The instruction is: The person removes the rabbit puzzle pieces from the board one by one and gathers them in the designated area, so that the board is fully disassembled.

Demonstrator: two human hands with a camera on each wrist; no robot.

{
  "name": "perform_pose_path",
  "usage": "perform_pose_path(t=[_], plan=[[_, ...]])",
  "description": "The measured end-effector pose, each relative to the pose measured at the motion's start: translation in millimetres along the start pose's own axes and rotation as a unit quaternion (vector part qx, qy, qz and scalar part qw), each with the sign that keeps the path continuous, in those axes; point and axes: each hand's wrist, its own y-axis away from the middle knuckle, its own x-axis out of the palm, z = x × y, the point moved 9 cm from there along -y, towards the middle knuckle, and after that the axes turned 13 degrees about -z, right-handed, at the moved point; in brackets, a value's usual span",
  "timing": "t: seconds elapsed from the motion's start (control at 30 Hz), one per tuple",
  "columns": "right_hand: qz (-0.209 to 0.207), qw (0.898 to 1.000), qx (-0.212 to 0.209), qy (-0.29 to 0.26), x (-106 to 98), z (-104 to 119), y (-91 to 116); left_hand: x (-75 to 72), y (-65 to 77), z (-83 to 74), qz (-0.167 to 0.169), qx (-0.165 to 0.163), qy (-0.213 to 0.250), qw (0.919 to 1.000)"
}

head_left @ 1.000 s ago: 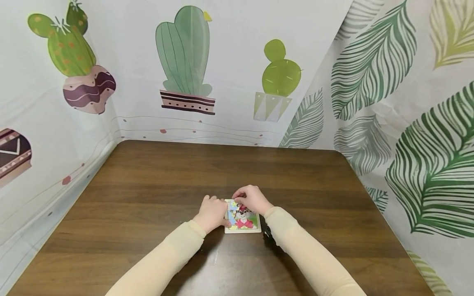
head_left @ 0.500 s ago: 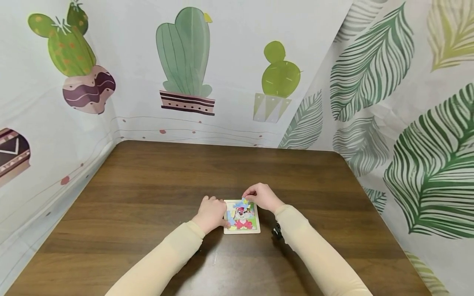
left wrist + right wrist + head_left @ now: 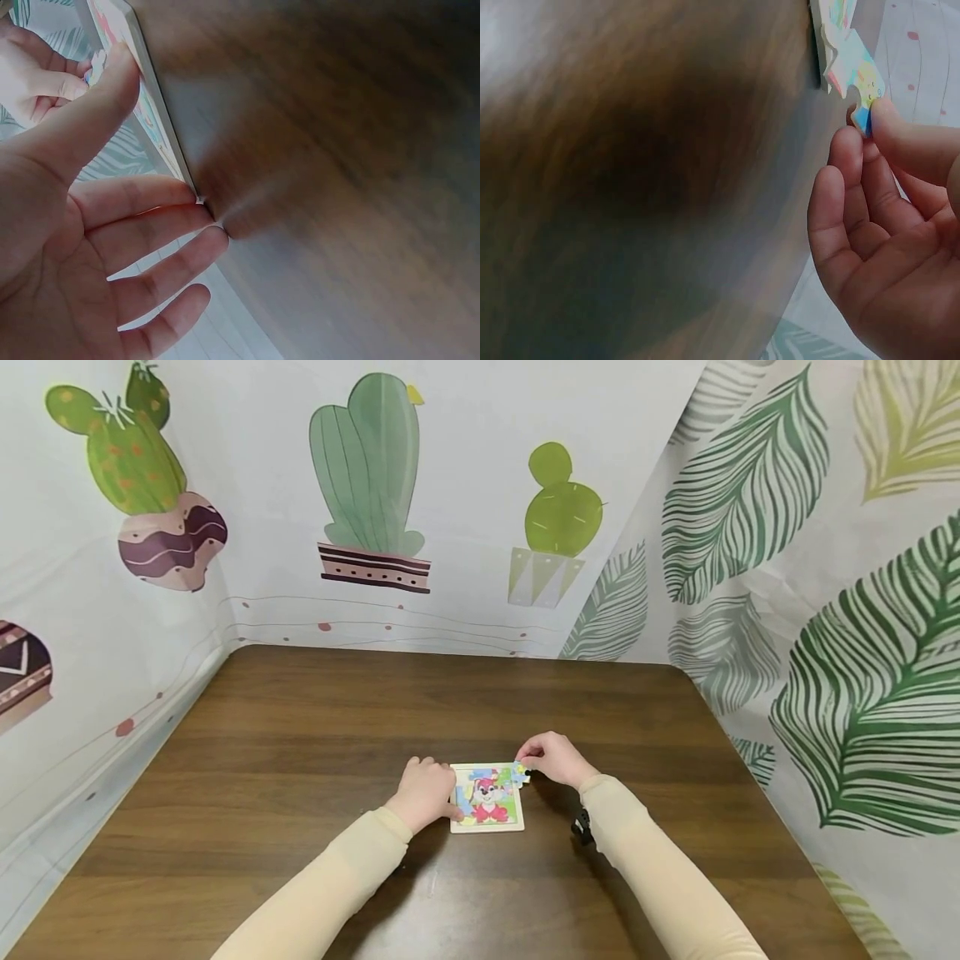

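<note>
On the brown table lies a small jigsaw puzzle board (image 3: 487, 828) with a pale rim and a pink animal picture. My left hand (image 3: 425, 793) rests along its left side; in the left wrist view the thumb (image 3: 120, 79) lies on the board and the straight fingers touch its edge and the tabletop. My right hand (image 3: 557, 758) pinches a blue and yellow puzzle piece (image 3: 861, 71) between thumb and fingers. That piece is at the board's upper right corner, partly past the rim; whether it touches the board is unclear.
A dark wooden table (image 3: 360, 710) spreads around the board. Behind it hangs a white cloth (image 3: 465, 485) printed with cacti, and leaf-patterned cloth stands at the right. A small black object (image 3: 581, 827) shows under the right wrist.
My right hand has carried the puzzle piece rightward from the board's upper left to its upper right corner. My left hand has stayed at the board's left side.
</note>
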Motion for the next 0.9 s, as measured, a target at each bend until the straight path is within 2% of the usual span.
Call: perform_pose_path(t=[0.23, 0.4, 0.6, 0.9], plan=[[-0.001, 1.0, 0.007, 0.019, -9.5, -10.9, 2.3, 1.8, 0.5, 1.2, 0.004, -0.002, 0.0, 1.0], [-0.021, 0.998, -0.013, 0.055, -16.3, -12.0, 0.7, 0.4, 0.1, 3.6, 0.007, -0.009, -0.002, 0.9999], [-0.028, 0.995, -0.021, 0.091, -10.5, -15.1, 1.0, 0.7, -2.1, 2.9, 0.008, -0.014, 0.002, 0.9999], [-0.047, 0.995, -0.006, 0.088, -4.0, -18.6, 1.9, 2.3, -0.1, 2.1, 0.003, -0.01, 0.001, 0.9999]])
